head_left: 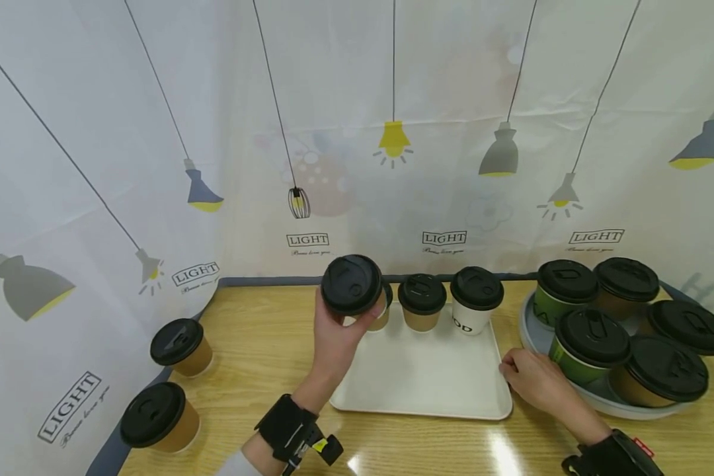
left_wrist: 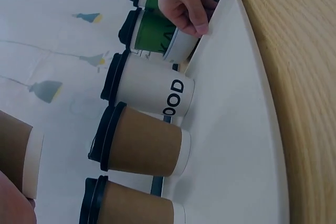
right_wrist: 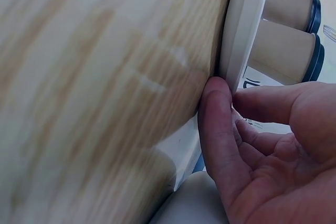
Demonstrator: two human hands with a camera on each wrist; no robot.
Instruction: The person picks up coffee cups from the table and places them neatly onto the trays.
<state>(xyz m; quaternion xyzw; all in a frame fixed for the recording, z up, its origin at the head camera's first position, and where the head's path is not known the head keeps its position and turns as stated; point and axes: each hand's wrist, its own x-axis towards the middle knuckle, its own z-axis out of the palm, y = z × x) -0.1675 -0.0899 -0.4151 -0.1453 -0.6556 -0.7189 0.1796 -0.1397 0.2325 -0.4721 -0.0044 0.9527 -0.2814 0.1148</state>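
Observation:
My left hand (head_left: 340, 337) grips a brown paper coffee cup with a black lid (head_left: 352, 285), held up above the back left of the white tray (head_left: 422, 380). In the left wrist view, only part of this brown cup (left_wrist: 14, 145) shows at the left edge. Along the tray's back side stand a brown cup (head_left: 421, 317), a white cup with black letters (head_left: 473, 311) and another brown cup (left_wrist: 139, 200), partly hidden in the head view by the raised one. My right hand (head_left: 535, 378) pinches the tray's right rim between thumb and finger (right_wrist: 216, 119).
To the right, a round grey tray (head_left: 607, 404) bears several lidded cups, including a green cup (head_left: 589, 347). Two brown cups, a rear one (head_left: 181, 347) and a front one (head_left: 162, 418), stand on the wooden table (head_left: 262, 357) at left. A lamp-patterned cloth (head_left: 357, 132) hangs behind.

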